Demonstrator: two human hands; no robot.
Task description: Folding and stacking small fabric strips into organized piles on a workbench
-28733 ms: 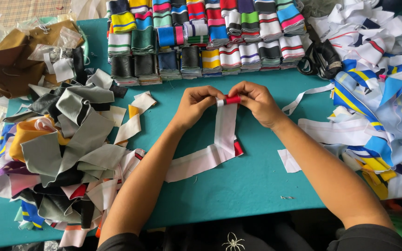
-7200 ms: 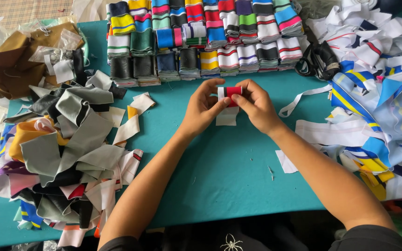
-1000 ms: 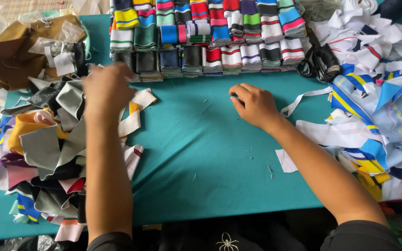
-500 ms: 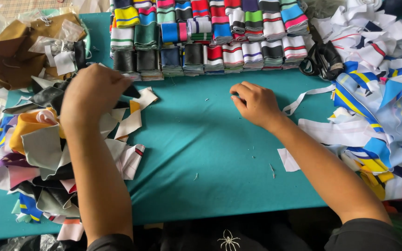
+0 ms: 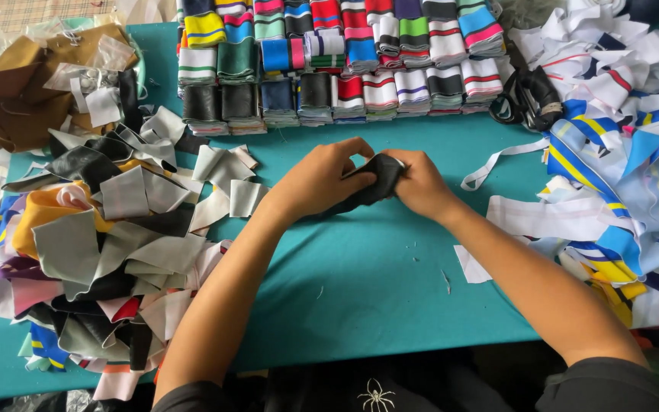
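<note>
Black knit, soft and crumpled: the cloth strip (image 5: pixel 371 181) is pinched between the left hand (image 5: pixel 316 181) and right hand (image 5: pixel 421 183), both closed on it above the teal desk (image 5: pixel 368 282). Toward the person from the strip lies bare felt; beyond it, neat folded stacks (image 5: pixel 345 65); left, loose scraps (image 5: pixel 101 252).

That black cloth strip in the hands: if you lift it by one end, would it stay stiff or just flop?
Probably flop: the black strip bends and folds between the left hand and right hand. It looks light, being thin like the scraps heaped nearby. Pushed, it would likely bunch on the teal table, not roll.
</note>
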